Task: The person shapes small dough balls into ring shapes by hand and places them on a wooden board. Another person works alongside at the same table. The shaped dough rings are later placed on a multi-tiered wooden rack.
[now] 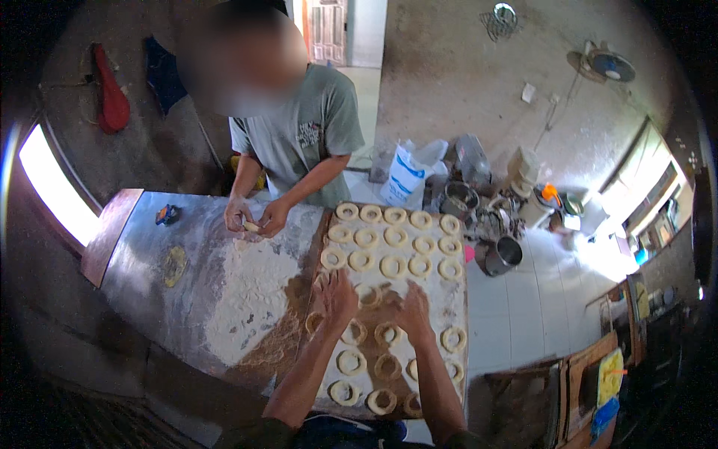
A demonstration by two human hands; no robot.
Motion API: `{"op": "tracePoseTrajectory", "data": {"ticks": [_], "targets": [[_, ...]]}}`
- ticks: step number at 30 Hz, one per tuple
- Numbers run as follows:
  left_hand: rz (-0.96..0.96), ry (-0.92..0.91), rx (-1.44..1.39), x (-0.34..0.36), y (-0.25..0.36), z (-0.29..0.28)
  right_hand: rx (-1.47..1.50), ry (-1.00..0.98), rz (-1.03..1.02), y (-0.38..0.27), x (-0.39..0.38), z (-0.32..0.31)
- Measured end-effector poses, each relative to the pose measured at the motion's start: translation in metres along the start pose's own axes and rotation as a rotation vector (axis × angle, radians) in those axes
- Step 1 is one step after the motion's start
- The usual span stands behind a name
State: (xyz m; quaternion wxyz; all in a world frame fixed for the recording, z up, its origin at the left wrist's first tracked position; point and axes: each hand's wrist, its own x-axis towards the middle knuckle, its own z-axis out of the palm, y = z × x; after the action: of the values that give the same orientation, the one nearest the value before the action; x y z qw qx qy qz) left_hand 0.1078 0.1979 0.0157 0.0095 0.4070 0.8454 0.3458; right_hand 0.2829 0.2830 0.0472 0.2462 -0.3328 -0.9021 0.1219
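Note:
Rows of pale dough rings (394,256) lie on a floured board (447,303) in front of me. My left hand (336,301) is over the board's left side, fingers spread and reaching down by a ring it partly covers. My right hand (413,310) is farther right, fingers stretched forward and apart, low over the board; whether it touches a ring is hidden. Between my hands sits another ring (368,286). Nearer rings lie in the shadow of my arms, some partly covered by them.
Across the table (142,247), a person (299,142) holds a small dough piece (252,227) in both hands. Loose flour (250,299) covers the table's middle. A flattened dough scrap (175,266) lies to the left. Beyond the board stand a white sack (406,176) and metal pots (502,256).

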Motion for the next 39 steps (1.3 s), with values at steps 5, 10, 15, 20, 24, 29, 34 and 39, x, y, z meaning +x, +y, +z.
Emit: {"op": "tracePoseTrajectory", "data": {"ticks": [5,10,15,20,24,29,34,39], "targets": [[0.186,-0.006,0.160,-0.017,0.001,-0.019,-0.262,0.088,0.241,0.054,-0.030,0.013],[0.120,-0.236,0.234,0.000,0.000,0.003,-0.032,0.106,0.358,0.062,-0.026,0.018],[0.287,0.371,0.141,-0.027,-0.020,-0.022,0.565,0.151,0.230,0.001,-0.019,-0.002],[0.010,0.339,-0.177,-0.112,-0.110,-0.117,0.854,-0.179,0.057,-0.102,-0.001,0.052],[-0.213,0.440,-0.032,-0.157,-0.193,-0.187,0.713,-0.408,-0.120,-0.216,0.011,0.159],[-0.365,0.507,-0.053,-0.178,-0.263,-0.228,0.483,-0.529,-0.350,-0.332,0.034,0.255],[-0.374,0.440,-0.271,-0.172,-0.305,-0.231,-0.070,-0.554,-0.483,-0.352,0.029,0.263],[-0.394,0.214,-0.682,-0.147,-0.324,-0.212,0.696,-0.467,-0.140,-0.341,0.009,0.235]]}}
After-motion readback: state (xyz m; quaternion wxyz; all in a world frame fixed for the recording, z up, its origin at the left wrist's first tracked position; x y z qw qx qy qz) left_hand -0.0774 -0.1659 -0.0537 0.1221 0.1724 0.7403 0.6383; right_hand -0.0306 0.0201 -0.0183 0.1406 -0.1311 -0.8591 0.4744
